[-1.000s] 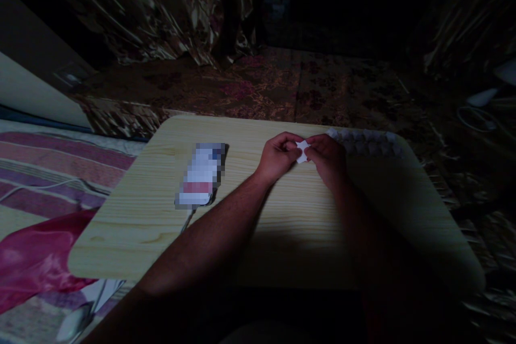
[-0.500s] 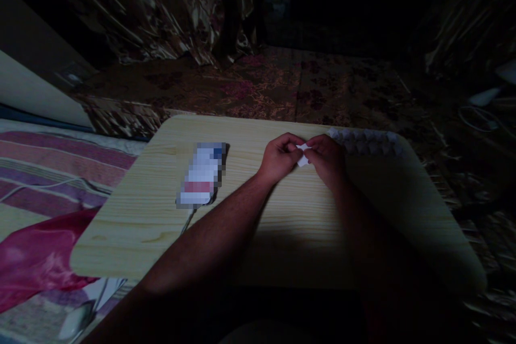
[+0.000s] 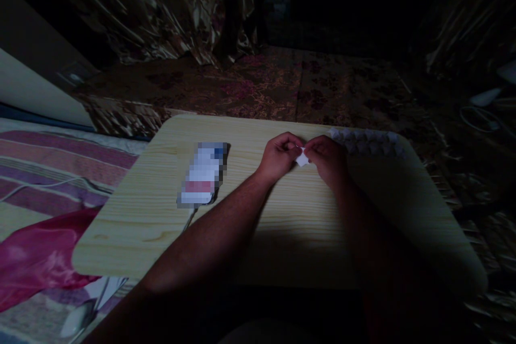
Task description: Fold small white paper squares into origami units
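A small white piece of folded paper (image 3: 303, 158) with pointed corners is pinched between my two hands, low over the far half of the wooden table (image 3: 153, 226). My left hand (image 3: 280, 156) grips its left side between thumb and fingers. On the other side, my right hand (image 3: 327, 157) pinches the paper's right edge. Fingers hide the upper part of the paper. Just beyond my right hand, several small pale folded paper pieces (image 3: 366, 142) stand in two rows along the table's far right edge, dim in shadow.
A phone (image 3: 199, 174) with a blurred screen lies left of my arms, a white cable (image 3: 189, 219) running from its lower end. Left of the table is a striped bedspread (image 3: 52, 161) with a pink satin cloth (image 3: 44, 255). Patterned fabric (image 3: 226, 86) covers the surface beyond.
Both hands stay in nearly the same place, gripping the paper. My fingers shift slightly around its upper edge, and the view moves a little.
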`<state>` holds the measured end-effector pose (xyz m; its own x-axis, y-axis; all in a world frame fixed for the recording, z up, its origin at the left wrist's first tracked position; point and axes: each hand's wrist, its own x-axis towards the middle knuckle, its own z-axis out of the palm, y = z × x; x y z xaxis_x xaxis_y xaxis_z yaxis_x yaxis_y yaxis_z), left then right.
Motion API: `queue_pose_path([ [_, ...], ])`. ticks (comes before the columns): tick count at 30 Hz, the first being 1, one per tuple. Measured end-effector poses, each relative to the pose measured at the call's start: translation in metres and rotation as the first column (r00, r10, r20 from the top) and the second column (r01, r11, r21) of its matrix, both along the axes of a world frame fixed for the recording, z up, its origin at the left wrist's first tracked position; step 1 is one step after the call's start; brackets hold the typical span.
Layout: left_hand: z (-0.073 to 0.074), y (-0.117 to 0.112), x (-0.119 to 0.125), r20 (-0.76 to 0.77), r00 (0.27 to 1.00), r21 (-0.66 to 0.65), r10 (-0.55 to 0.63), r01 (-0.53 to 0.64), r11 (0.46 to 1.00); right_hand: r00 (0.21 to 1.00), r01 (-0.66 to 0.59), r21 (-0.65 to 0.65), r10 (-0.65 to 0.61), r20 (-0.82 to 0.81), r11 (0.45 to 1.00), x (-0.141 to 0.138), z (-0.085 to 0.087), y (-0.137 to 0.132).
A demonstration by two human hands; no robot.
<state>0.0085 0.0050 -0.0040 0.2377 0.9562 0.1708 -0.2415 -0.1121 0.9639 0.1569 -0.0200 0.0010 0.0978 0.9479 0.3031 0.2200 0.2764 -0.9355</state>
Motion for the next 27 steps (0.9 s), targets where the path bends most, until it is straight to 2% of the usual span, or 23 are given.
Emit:
queue_pose_path([
  [12, -0.0010, 0.0017, 0.0002, 0.086, 0.996, -0.054, -0.026, 0.031, 0.998, 0.999, -0.037, -0.006, 0.037, -0.026, 0.999, 0.0042, 0.0027, -0.0010],
  [16, -0.0002, 0.0010, -0.0001, 0.077, 0.997, -0.059, -0.026, 0.031, 0.998, 0.995, -0.053, -0.019, 0.051, -0.080, 0.998, 0.0040, 0.0031, -0.0008],
  [27, 0.0016, -0.0007, 0.0003, 0.036, 0.999, -0.059, -0.026, 0.028, 0.998, 0.995, -0.037, -0.038, 0.033, -0.095, 0.999, 0.0030, 0.0026, -0.0013],
])
